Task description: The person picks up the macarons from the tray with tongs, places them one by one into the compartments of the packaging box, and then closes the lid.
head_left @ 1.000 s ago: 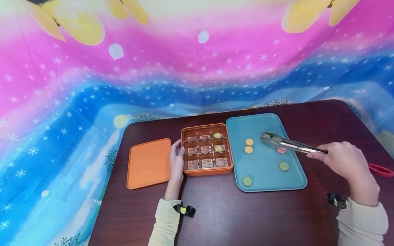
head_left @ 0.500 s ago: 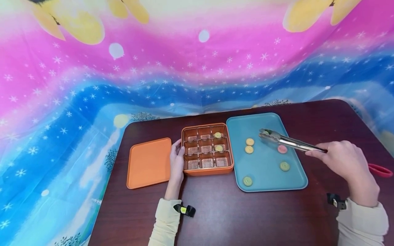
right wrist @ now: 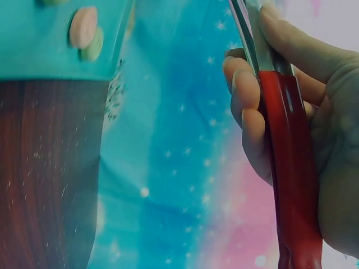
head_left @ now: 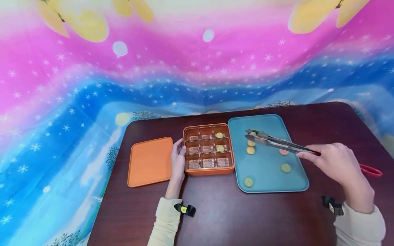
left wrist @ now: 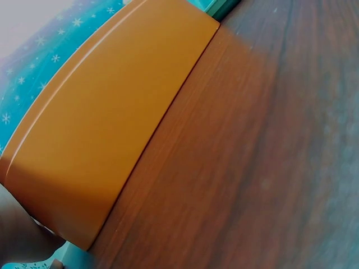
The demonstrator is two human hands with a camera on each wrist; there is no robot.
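Observation:
With my right hand (head_left: 340, 164) I grip metal tongs (head_left: 292, 147) by their red handle (right wrist: 289, 151), fingers curled round it in the right wrist view. Between the tong tips, above the blue-green tray (head_left: 267, 181), is a small round green cookie (head_left: 253, 133), partly hidden. My left hand (head_left: 178, 162) rests along the left wall of an orange box (head_left: 209, 173), thumb by its rim; the left wrist view shows part of that hand at the box's corner. The box has a clear divided insert, with yellowish cookies in the top right (head_left: 219, 135) and middle right (head_left: 220, 148) compartments.
Two yellow cookies (head_left: 250, 150), a pink one (head_left: 283, 152) and green ones (head_left: 286, 168) lie on the tray, touching the box's right side. An orange lid (head_left: 149, 162) lies left of the box on the dark table (head_left: 221, 212). A patterned cloth (head_left: 197, 68) hangs behind.
My right hand has moved the tongs left across the tray, the green cookie travelling with the tips, which now overlap the far yellow cookie. My left hand stays at the box.

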